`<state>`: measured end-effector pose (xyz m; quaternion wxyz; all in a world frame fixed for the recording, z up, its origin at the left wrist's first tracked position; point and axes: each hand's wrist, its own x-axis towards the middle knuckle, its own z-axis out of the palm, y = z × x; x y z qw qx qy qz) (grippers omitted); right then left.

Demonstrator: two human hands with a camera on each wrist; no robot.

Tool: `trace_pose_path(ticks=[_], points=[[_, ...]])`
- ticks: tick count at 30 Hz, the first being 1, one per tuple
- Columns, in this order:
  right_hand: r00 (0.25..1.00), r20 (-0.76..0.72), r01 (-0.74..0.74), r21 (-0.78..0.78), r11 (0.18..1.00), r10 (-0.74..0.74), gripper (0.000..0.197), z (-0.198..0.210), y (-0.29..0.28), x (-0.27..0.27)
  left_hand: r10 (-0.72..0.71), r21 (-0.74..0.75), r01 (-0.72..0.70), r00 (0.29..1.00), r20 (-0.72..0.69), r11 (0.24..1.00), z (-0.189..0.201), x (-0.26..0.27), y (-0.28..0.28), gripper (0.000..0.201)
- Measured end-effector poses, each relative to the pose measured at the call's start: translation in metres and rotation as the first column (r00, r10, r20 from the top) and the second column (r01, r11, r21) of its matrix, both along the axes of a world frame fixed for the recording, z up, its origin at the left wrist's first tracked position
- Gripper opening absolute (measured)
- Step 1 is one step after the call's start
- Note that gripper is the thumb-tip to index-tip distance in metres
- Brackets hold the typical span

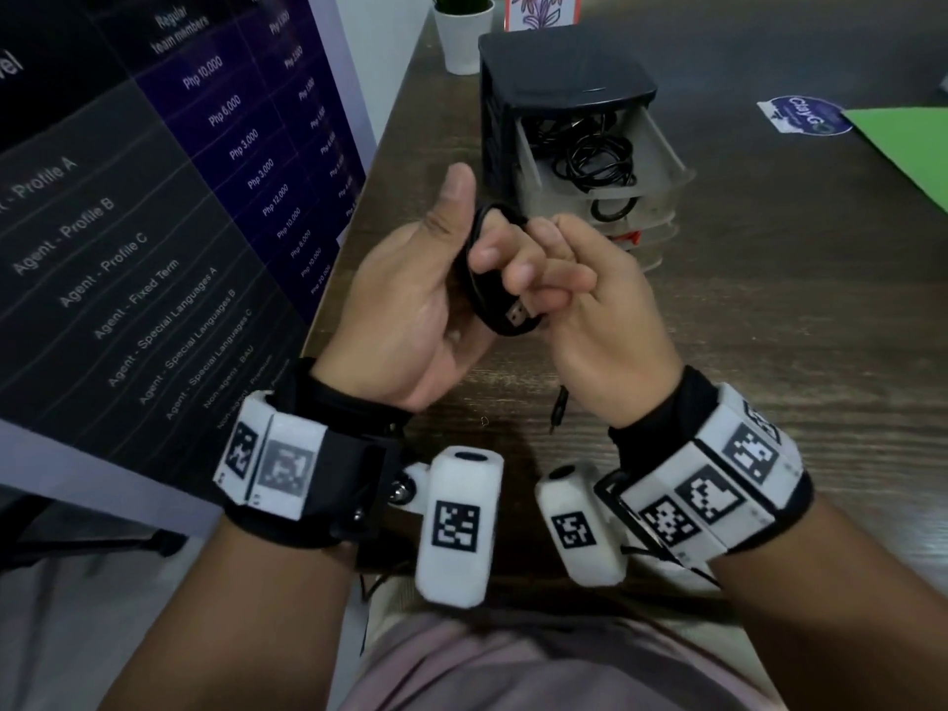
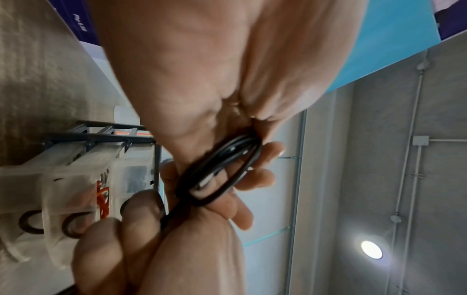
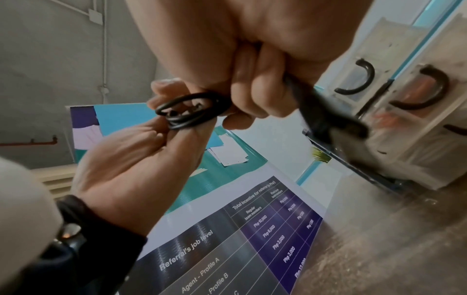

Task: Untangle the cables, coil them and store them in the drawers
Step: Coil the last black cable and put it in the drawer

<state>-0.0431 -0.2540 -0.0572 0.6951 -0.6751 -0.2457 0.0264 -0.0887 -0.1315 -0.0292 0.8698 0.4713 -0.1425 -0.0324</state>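
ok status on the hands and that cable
Left hand and right hand both grip the black USB cable, coiled. Top drawer open, holding cables. Nothing in the way.

Matt rubber, frosted plastic, grained wood

The coiled cable has a smooth, matt black rubbery jacket and a bright metal plug tip. The drawer unit near the desk's far edge has a black, slightly glossy plastic frame and cloudy translucent plastic drawers. The desk is dark, rough-grained wood. The green sheet at its right edge looks like matt paper.
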Motion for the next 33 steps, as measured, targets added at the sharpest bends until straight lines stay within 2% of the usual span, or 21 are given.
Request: trace_pose_path(ticks=[4, 9, 11, 13, 15, 16, 19, 22, 24, 27, 29, 33], points=[[1.0, 0.023, 0.014, -0.027, 1.0, -0.013, 0.018, 0.0, 0.001, 0.0, 0.011, 0.072, -0.01, 1.0, -0.011, 0.997, 0.002, -0.003, 0.005, 0.054], [0.998, 0.015, -0.054, -0.029, 0.998, 0.055, 0.013, 0.006, 0.003, 0.004, 0.048, 0.145, -0.047, 0.999, 0.0, 0.988, 0.003, -0.009, 0.01, 0.053], [0.996, 0.073, -0.049, -0.106, 0.993, 0.057, 0.022, 0.009, -0.001, 0.005, 0.07, 0.178, -0.068, 0.998, -0.003, 0.982, 0.001, -0.01, 0.013, 0.053], [0.98, 0.197, 0.055, -0.25, 0.967, -0.005, 0.033, 0.013, -0.006, 0.006, 0.097, 0.217, -0.096, 0.995, 0.007, 0.971, -0.003, -0.011, 0.013, 0.05], [0.962, 0.27, 0.115, -0.321, 0.94, -0.025, 0.035, 0.016, -0.011, 0.01, 0.141, 0.26, -0.143, 0.99, 0.028, 0.955, -0.009, -0.009, 0.014, 0.046], [0.956, 0.292, 0.126, -0.341, 0.932, -0.022, 0.035, 0.018, -0.013, 0.012, 0.173, 0.311, -0.18, 0.984, 0.052, 0.933, -0.013, -0.008, 0.015, 0.045], [0.943, 0.334, 0.14, -0.391, 0.91, -0.002, 0.033, 0.02, -0.017, 0.02, 0.235, 0.535, -0.26, 0.965, 0.115, 0.804, -0.017, -0.005, 0.02, 0.035], [0.922, 0.387, 0.17, -0.475, 0.864, 0.032, 0.032, 0.025, -0.024, 0.024, 0.247, 0.642, -0.193, 0.969, 0.006, 0.742, -0.011, -0.007, 0.026, 0.023], [0.909, 0.406, 0.165, -0.556, 0.814, 0.093, 0.026, 0.027, -0.027, 0.026, 0.245, 0.708, -0.148, 0.969, -0.036, 0.69, -0.005, -0.007, 0.024, 0.029], [0.894, 0.412, 0.148, -0.646, 0.748, 0.179, 0.024, 0.027, -0.026, 0.027, 0.245, 0.811, -0.161, 0.969, 0.022, 0.563, -0.001, -0.005, 0.013, 0.043], [0.891, 0.423, 0.15, -0.618, 0.771, 0.166, 0.023, 0.026, -0.025, 0.027, 0.291, 0.819, -0.205, 0.955, 0.049, 0.535, -0.002, -0.003, 0.007, 0.044], [0.941, 0.318, 0.062, -0.504, 0.861, 0.118, 0.026, 0.02, -0.023, 0.025, 0.332, 0.818, -0.371, 0.913, 0.236, 0.439, -0.007, 0.001, 0.0, 0.042]])
